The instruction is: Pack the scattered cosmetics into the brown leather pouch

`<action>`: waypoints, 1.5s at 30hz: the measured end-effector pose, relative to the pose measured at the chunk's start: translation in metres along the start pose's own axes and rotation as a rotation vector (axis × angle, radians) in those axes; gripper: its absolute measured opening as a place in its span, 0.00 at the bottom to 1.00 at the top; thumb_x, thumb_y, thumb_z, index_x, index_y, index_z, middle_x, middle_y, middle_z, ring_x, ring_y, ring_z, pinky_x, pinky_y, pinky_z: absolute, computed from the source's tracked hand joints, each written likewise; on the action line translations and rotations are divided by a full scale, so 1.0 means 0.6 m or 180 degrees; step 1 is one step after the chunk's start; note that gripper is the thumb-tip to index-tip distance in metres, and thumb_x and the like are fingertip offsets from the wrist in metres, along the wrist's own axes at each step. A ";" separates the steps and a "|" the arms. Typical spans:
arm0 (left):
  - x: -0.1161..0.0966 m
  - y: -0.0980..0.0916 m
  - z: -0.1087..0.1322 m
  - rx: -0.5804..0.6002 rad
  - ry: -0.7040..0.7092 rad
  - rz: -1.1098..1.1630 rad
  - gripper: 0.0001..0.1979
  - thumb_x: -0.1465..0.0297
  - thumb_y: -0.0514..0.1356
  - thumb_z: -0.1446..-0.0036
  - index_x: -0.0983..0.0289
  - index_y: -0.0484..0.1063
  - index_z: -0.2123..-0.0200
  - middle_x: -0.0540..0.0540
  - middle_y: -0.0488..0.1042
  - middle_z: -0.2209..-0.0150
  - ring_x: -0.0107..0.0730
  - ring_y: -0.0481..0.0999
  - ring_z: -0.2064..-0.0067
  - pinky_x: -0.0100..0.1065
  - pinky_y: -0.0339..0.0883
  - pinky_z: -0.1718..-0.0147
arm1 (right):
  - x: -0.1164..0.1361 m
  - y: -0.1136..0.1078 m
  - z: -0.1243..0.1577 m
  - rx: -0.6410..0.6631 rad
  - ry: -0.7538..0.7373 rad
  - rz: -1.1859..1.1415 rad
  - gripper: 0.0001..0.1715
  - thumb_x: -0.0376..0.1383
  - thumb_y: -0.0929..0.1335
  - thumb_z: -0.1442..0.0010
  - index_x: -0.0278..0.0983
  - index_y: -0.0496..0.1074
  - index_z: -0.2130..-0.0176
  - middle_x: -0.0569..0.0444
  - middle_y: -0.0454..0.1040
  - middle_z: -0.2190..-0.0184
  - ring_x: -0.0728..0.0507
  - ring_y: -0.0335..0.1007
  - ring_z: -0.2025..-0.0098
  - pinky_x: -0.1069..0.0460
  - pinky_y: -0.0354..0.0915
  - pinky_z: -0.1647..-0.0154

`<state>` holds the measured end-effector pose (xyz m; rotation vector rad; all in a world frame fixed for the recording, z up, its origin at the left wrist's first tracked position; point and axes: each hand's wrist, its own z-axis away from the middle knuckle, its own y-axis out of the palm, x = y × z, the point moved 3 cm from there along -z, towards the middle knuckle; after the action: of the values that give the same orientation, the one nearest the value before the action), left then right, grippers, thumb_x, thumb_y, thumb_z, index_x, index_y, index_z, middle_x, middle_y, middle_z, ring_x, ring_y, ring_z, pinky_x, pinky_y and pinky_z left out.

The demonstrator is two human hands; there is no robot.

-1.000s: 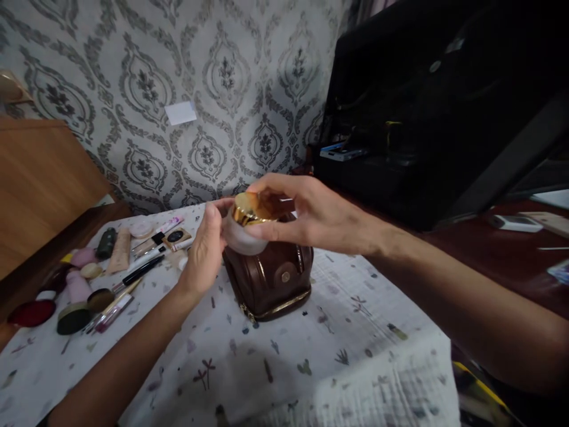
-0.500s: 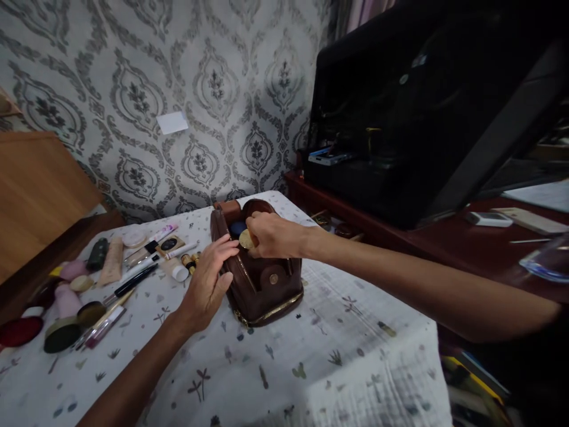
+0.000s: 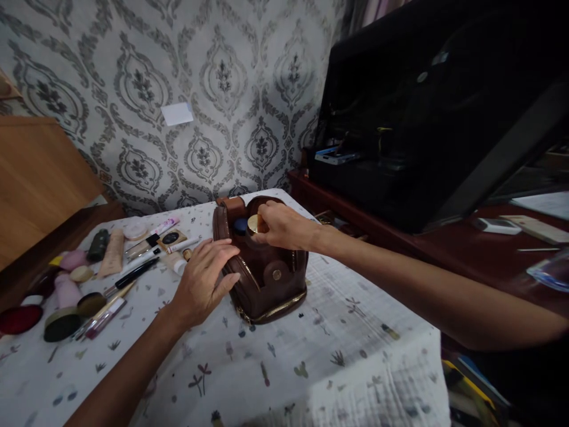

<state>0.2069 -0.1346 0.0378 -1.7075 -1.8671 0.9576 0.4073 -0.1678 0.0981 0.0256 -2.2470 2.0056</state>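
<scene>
A brown leather bag (image 3: 278, 301) with gold zips stands unzipped on the patterned cloth. My right hand (image 3: 287, 228) reaches into its opening, fingers closed round a small jar with a gold round lid (image 3: 253, 224). Just left of that lid, a dark blue round item (image 3: 240, 226) shows inside the bag. My left hand (image 3: 207, 280) is open, its fingertips at the bag's left rim and its thumb apart. The bag's floor and the lower part of the jar are hidden.
Several cosmetics lie left of the bag, among them a beige tube (image 3: 112, 252), a dark pen (image 3: 137, 273) and a red round item (image 3: 20, 318). A large black screen (image 3: 400, 130) stands at right on a dark red desk (image 3: 466, 249). A wooden panel (image 3: 40, 184) is at left.
My right hand has shifted slightly toward the back of the bag with the gold-lidded jar. My left hand stays at the rim. The whole view has moved a little.
</scene>
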 end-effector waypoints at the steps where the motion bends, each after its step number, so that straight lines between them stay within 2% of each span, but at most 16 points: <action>1: 0.001 -0.001 0.002 0.0006 -0.0010 -0.0027 0.18 0.60 0.48 0.28 0.62 0.70 0.46 0.62 0.78 0.48 0.47 0.73 0.42 0.49 0.61 0.40 | -0.001 0.000 -0.001 0.0027 0.0041 0.0025 0.21 0.40 0.72 0.37 0.28 0.71 0.51 0.37 0.72 0.50 0.34 0.72 0.48 0.47 0.66 0.51; 8: 0.001 0.005 0.014 -0.0134 -0.0150 0.0023 0.16 0.62 0.48 0.29 0.62 0.71 0.49 0.61 0.78 0.52 0.46 0.74 0.44 0.51 0.59 0.39 | 0.012 0.020 -0.019 0.0457 0.0024 0.0091 0.24 0.36 0.73 0.41 0.28 0.72 0.47 0.35 0.69 0.44 0.31 0.72 0.45 0.47 0.68 0.51; 13: -0.002 0.009 0.016 -0.0183 -0.0191 0.0038 0.15 0.62 0.48 0.28 0.61 0.70 0.50 0.60 0.78 0.53 0.44 0.73 0.43 0.50 0.58 0.39 | 0.033 0.034 -0.042 0.0809 0.0226 0.0099 0.27 0.39 0.74 0.41 0.29 0.72 0.45 0.35 0.71 0.43 0.32 0.73 0.43 0.47 0.71 0.51; 19: -0.003 0.013 0.017 -0.0272 -0.0161 0.0074 0.13 0.64 0.49 0.29 0.62 0.69 0.49 0.59 0.78 0.52 0.44 0.73 0.43 0.48 0.57 0.38 | 0.041 0.063 -0.061 0.1054 0.0446 0.0084 0.19 0.35 0.71 0.36 0.31 0.73 0.46 0.39 0.74 0.45 0.38 0.74 0.45 0.47 0.72 0.49; 23: -0.004 0.017 0.018 -0.0342 -0.0161 0.0086 0.13 0.64 0.48 0.29 0.62 0.68 0.49 0.59 0.77 0.51 0.43 0.72 0.42 0.48 0.56 0.37 | 0.038 0.082 -0.069 0.1132 0.0585 0.0081 0.19 0.38 0.71 0.33 0.33 0.72 0.45 0.45 0.73 0.46 0.40 0.74 0.47 0.43 0.73 0.48; 31: -0.003 0.021 0.021 -0.0357 -0.0164 0.0151 0.12 0.66 0.48 0.29 0.60 0.66 0.48 0.58 0.77 0.50 0.42 0.72 0.42 0.49 0.56 0.36 | 0.034 0.098 -0.087 0.1154 0.0850 -0.0077 0.20 0.38 0.71 0.34 0.33 0.71 0.45 0.45 0.73 0.46 0.40 0.73 0.47 0.43 0.73 0.49; 39: -0.004 0.022 0.021 -0.0407 -0.0113 0.0144 0.11 0.67 0.48 0.28 0.61 0.65 0.48 0.58 0.75 0.50 0.40 0.70 0.41 0.46 0.54 0.35 | 0.032 0.103 -0.097 0.1132 0.1083 -0.0225 0.20 0.39 0.71 0.34 0.33 0.71 0.45 0.45 0.73 0.46 0.40 0.74 0.48 0.43 0.73 0.49; 45: -0.005 0.022 0.022 -0.0421 -0.0119 0.0223 0.12 0.66 0.48 0.28 0.61 0.65 0.48 0.59 0.75 0.49 0.41 0.69 0.41 0.46 0.55 0.36 | 0.031 0.098 -0.101 0.1107 0.1291 -0.0248 0.25 0.42 0.71 0.34 0.34 0.70 0.42 0.44 0.71 0.43 0.38 0.72 0.45 0.40 0.72 0.46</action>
<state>0.2067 -0.1400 0.0196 -1.8549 -1.9448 0.9167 0.3882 -0.0993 0.0487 -0.2335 -1.6185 2.1052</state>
